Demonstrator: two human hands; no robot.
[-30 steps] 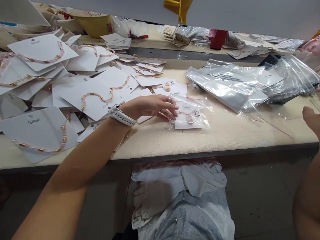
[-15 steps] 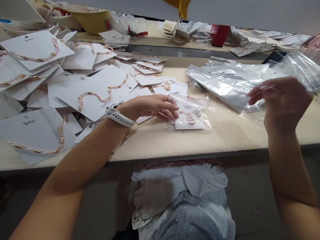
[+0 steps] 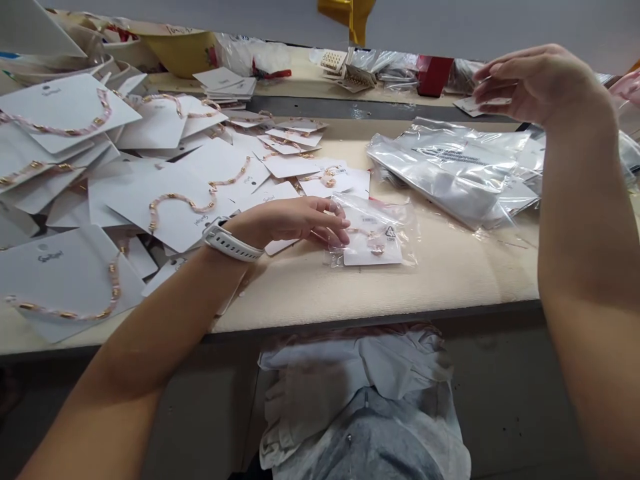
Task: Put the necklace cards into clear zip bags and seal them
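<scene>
A small clear plastic bag (image 3: pixel 407 233) lies flat near the table's front edge. Inside it is a white card with a pink and gold beaded bracelet (image 3: pixel 376 245). My left hand (image 3: pixel 305 223), with a white watch band on its wrist, has its fingers loosely curled on the bag's left end. Some plastic stands up beside the fingertips. My right hand (image 3: pixel 540 87) is raised above the back right of the table, fingers apart and slightly bent, with nothing visible in it. Behind and below it lies a stack of clear plastic bags (image 3: pixel 450 160).
White cards with beaded strands (image 3: pixel 185 193) are heaped across the left side. A yellow bowl (image 3: pixel 183 53) stands at the back left. Along the back ledge are earring cards (image 3: pixel 357 77) and a red box (image 3: pixel 435 75). A grey panel (image 3: pixel 225 17) overhangs the top.
My right hand has risen up and away from the plastic bags, and its fingers have straightened. My left hand stays at the bag. The whole view has shifted slightly.
</scene>
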